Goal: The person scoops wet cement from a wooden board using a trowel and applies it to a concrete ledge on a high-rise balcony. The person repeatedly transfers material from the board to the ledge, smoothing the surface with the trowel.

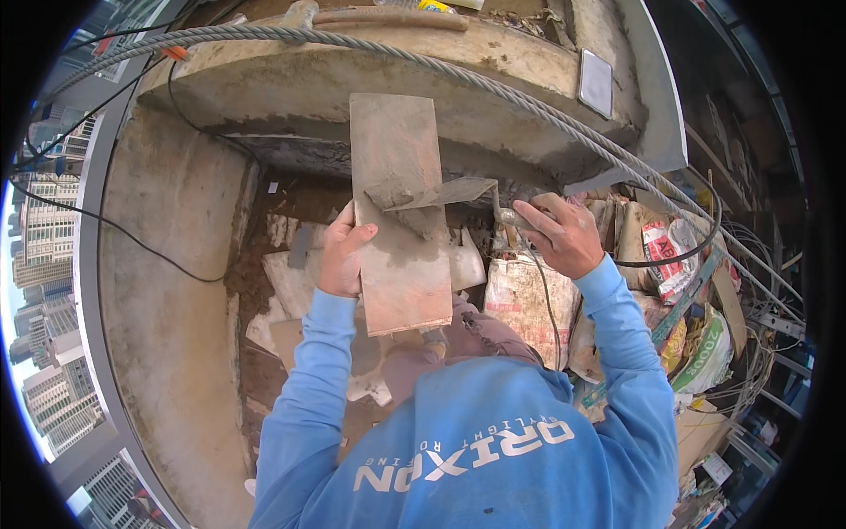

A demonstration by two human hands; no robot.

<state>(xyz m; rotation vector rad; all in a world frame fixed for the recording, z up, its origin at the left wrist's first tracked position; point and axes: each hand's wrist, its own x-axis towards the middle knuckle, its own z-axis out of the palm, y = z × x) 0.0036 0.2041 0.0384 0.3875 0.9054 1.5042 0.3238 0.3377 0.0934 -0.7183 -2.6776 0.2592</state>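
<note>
Head view: the left hand (339, 256) has its fingers clamped on the left edge of a long, mortar-smeared board (405, 295), out beyond the blue shirt (564, 489). And the right hand (566, 234)! Fingers curled round a trowel (463, 189) handle, blade lying across the board at a grey mortar patch (414, 225), twisted cable (264, 33) arching beyond.

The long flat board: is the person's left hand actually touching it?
Touching. The head view shows the left hand gripping the long flat board at its left edge, thumb lying over its face.
</note>
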